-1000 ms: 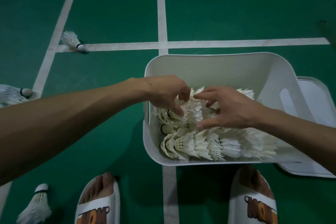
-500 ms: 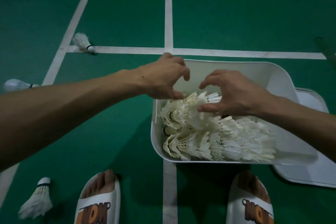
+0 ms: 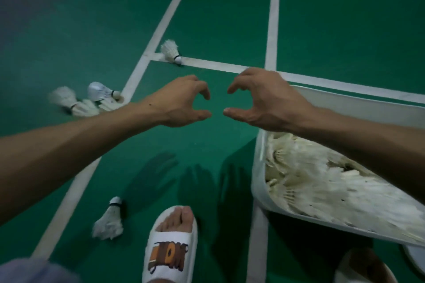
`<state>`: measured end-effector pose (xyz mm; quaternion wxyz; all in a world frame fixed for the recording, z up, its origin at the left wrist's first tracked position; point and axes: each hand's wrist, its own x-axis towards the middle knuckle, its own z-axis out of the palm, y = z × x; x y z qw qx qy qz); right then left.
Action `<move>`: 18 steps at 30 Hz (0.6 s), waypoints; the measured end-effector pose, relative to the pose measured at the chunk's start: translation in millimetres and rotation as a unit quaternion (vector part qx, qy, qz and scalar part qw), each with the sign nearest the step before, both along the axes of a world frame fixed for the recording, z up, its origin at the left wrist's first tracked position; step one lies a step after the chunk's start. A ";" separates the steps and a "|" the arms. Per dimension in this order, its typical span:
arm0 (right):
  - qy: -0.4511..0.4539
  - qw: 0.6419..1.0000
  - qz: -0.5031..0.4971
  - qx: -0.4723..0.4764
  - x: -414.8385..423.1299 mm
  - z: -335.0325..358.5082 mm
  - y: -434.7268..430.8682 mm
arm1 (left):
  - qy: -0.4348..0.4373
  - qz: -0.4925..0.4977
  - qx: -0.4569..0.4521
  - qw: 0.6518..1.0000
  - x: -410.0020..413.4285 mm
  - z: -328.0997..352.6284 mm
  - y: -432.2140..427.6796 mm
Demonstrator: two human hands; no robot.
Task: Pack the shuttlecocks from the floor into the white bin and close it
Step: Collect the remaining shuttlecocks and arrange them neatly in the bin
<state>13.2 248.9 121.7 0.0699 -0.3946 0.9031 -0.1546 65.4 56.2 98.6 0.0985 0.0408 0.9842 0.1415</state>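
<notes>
The white bin (image 3: pixel 257 181) stands at the right, heaped with several white shuttlecocks (image 3: pixel 322 181). My left hand (image 3: pixel 181 103) and my right hand (image 3: pixel 264 101) hover side by side over the green floor, left of the bin, fingers loosely curled and holding nothing. Loose shuttlecocks lie on the floor: one (image 3: pixel 171 51) on the white line beyond my hands, a small cluster (image 3: pixel 85 99) at the left partly behind my left forearm, and one (image 3: pixel 109 220) near my left foot.
A white court line (image 3: pixel 161 23) curves past the left shuttlecocks. My left foot in a white slipper (image 3: pixel 170 243) stands at the bottom centre, my right slipper (image 3: pixel 365 269) at the bottom right. A white lid edge (image 3: pixel 414 257) shows below the bin.
Both hands rose out of the bin and moved left over the floor, empty. The view swung left, so the bin shifted right and more floor shuttlecocks appeared.
</notes>
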 end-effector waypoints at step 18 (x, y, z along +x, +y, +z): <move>-0.160 0.966 0.150 0.134 42.7 -124.2 -156.3 | -0.385 0.150 -0.005 0.911 154.6 -119.9 -132.0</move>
